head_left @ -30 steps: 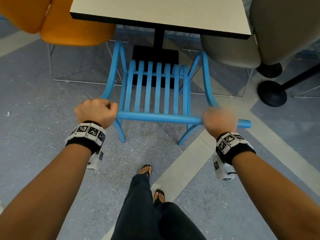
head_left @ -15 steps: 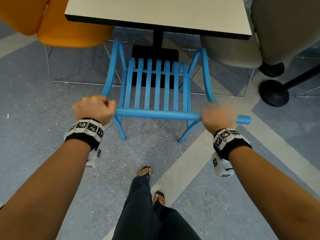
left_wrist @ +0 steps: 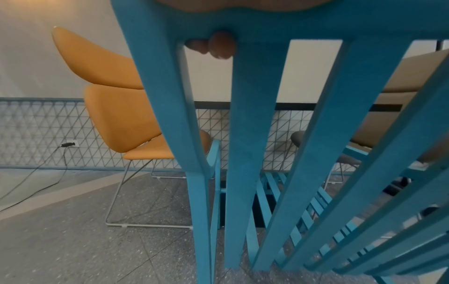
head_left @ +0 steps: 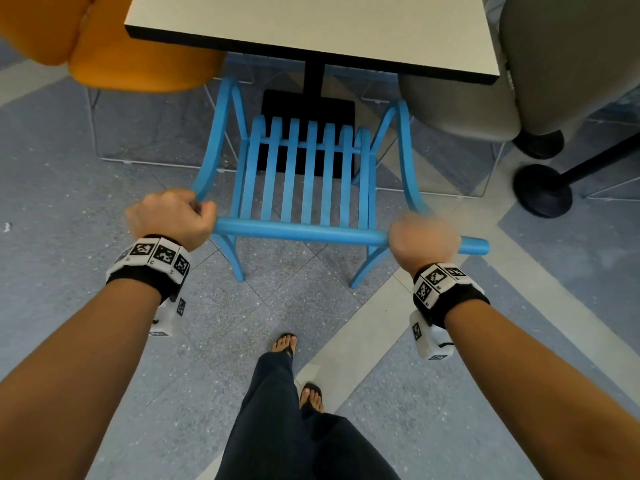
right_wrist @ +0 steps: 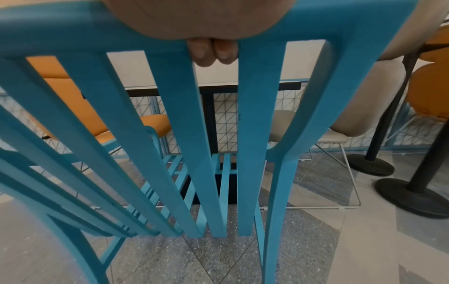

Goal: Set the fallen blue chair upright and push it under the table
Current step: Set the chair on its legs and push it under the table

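The blue slatted chair [head_left: 304, 181] stands upright on its legs in front of the white table [head_left: 311, 26], its front legs near the table's black base. My left hand [head_left: 173, 216] grips the left end of the chair's top rail [head_left: 298, 233]. My right hand [head_left: 424, 239] grips the rail near its right end. In the left wrist view, fingertips [left_wrist: 218, 45] curl under the rail of the chair [left_wrist: 248, 134]. Below the rail of the chair [right_wrist: 182, 124] in the right wrist view, two fingertips [right_wrist: 211, 51] show between the back slats.
An orange chair [head_left: 114, 46] stands left of the table and a grey chair [head_left: 519, 81] right of it. Round black bases [head_left: 542, 188] of other stands sit on the floor at right. My legs and sandalled feet [head_left: 285, 344] are behind the blue chair.
The blue chair has slid forward toward the table, its front legs now closer to the table's base. Both hands keep their grip on the top rail.
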### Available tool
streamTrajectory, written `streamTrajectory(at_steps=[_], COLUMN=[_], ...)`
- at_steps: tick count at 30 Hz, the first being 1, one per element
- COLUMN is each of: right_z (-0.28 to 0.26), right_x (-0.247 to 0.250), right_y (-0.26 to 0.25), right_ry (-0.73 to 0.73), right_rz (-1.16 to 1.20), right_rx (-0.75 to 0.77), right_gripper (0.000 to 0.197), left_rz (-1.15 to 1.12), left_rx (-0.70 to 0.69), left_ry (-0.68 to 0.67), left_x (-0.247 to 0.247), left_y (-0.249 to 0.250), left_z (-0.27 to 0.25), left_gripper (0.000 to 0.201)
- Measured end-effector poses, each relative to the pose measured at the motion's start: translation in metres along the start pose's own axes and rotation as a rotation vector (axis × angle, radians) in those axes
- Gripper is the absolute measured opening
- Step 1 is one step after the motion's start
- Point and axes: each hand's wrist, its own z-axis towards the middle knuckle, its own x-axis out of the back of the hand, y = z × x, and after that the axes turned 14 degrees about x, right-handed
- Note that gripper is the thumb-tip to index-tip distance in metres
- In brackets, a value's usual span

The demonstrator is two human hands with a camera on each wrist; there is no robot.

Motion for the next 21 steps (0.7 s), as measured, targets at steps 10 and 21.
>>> streamTrajectory(at_steps=[10,21], right_z=[0.0,-0.015], right_x=[0.001,0.019], right_y=[-0.003,-0.008], right_ry=[-0.027,-0.104], right_rz=[0.014,0.14], right_rx=[0.013,0.044], right_gripper=[0.036,0.032], left_rz=[-0.012,-0.215], left_rx=[0.02,0.04], left_ry=[0.027,0.084], left_x=[0.002,0.016], left_y=[0.001,0.007], left_z=[-0.004,-0.044], left_gripper=[0.032,0.021])
